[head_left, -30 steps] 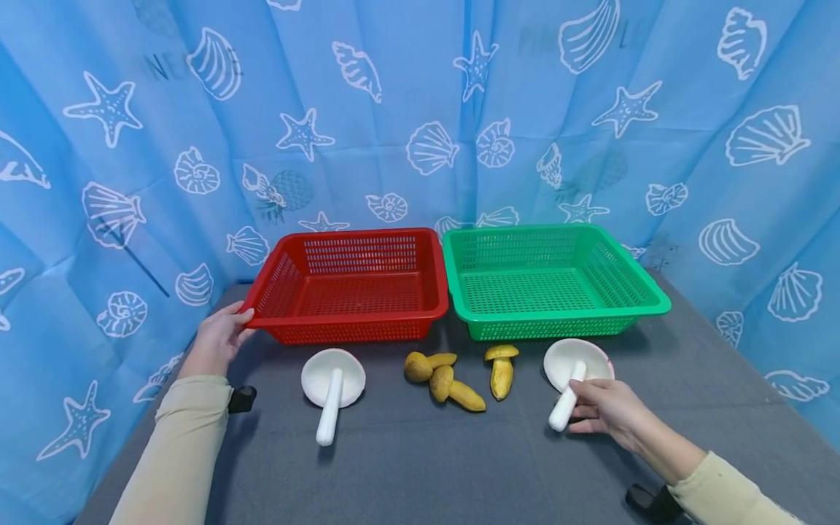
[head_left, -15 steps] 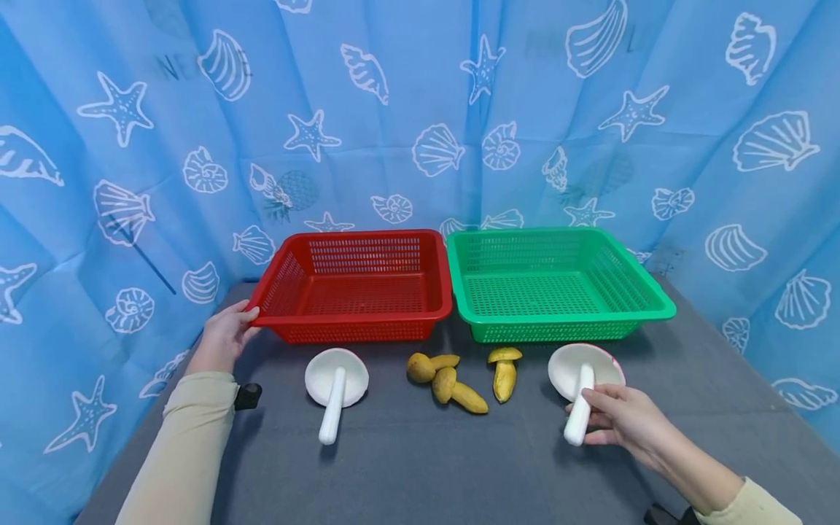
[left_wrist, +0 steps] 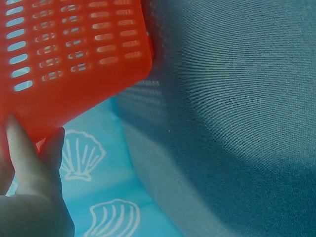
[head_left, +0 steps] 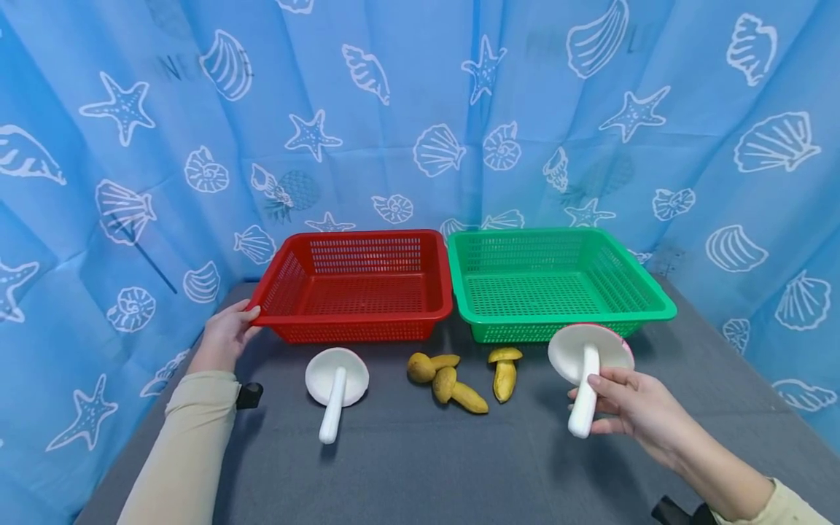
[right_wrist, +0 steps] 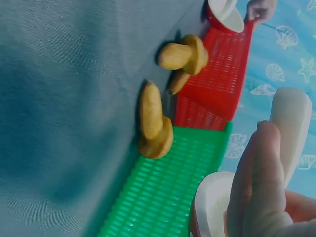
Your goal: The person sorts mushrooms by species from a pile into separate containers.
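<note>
Gripping the stem of the large white toy mushroom with the red-topped cap (head_left: pixel 586 364), the right hand (head_left: pixel 630 412) has raised it off the grey cloth-covered bench (head_left: pixel 426 467), where it lay a moment earlier; it now hangs in front of the green plastic mesh basket (head_left: pixel 558 281). The left hand (head_left: pixel 226 337) stays curled on the rim of the red plastic mesh basket (head_left: pixel 357 284), steadying it, so sorting looks underway.

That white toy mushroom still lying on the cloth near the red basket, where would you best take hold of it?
By its stem. The white mushroom lies cap-down on the grey cloth, its stem pointing toward the person and a little raised. The stem is narrow enough for fingers to wrap round; the cap is wide and flat against the cloth. Coming from the near side, above the stem's free end, looks easiest.
</note>
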{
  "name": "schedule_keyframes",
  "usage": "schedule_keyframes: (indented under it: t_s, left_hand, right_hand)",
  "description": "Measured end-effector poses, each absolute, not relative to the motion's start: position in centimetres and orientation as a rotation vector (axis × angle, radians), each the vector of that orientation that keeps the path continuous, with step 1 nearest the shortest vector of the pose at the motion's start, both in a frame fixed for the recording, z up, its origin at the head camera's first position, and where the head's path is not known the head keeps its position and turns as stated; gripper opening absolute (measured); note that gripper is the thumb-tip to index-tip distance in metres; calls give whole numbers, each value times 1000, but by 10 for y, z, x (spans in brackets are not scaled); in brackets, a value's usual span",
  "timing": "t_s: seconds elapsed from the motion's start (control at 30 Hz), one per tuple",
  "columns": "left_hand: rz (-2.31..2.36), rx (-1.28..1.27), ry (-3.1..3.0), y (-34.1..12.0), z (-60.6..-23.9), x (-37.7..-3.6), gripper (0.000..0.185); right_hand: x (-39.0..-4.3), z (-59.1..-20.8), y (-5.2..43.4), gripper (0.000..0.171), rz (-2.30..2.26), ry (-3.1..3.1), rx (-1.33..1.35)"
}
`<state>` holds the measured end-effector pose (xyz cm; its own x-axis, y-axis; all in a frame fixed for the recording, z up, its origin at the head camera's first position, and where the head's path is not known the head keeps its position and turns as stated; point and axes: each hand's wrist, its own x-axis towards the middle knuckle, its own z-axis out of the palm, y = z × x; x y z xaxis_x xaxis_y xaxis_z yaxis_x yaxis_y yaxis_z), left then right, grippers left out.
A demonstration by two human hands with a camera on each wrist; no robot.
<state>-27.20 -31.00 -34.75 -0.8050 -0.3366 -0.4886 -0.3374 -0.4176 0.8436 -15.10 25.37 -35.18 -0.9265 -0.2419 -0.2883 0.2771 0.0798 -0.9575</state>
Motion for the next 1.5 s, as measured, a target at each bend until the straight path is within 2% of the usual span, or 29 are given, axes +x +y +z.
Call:
schedule_keyframes:
  t_s: [1.5]
  left_hand:
    - [2401, -995, 1820, -306, -347, -273, 61]
  right_hand:
    - [-208, -300, 203, 65, -2011, 1954, -52]
